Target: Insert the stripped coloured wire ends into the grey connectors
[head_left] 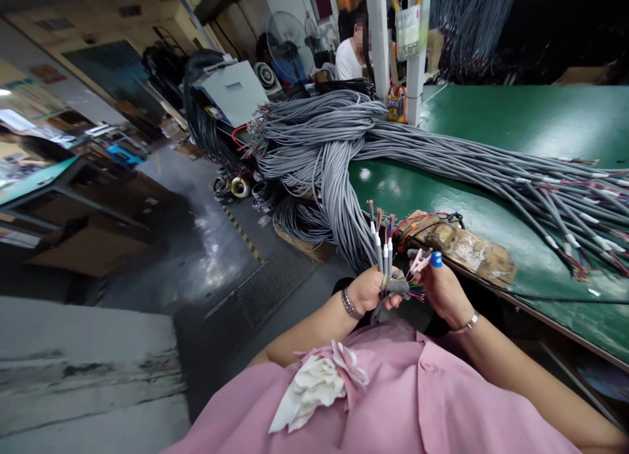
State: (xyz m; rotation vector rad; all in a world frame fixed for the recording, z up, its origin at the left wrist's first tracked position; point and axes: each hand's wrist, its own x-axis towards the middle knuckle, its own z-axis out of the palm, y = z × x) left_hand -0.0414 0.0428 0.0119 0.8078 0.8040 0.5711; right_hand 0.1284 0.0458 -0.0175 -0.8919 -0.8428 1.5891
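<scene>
My left hand (369,290) is closed around grey multi-core cables (384,261), low over the front edge of the bench. Several stripped ends stand upright above the fist, with white bands and thin coloured wires at their tips. Another grey cable end (396,285) lies across the fingers, its coloured wires (417,291) fanned towards the right. Close beside these wires is my right hand (445,293), its fingers drawn together, with a blue cover (436,259) on one fingertip. A pale pink piece (419,263) shows at those fingers; its kind is unclear.
A thick heap of grey cables (339,133) hangs over the bench's left end; more spread across the green bench (515,113). A worn wooden block (462,247) with wires lies near the front edge. A white post (377,41) rises behind. Another person (350,57) is further back.
</scene>
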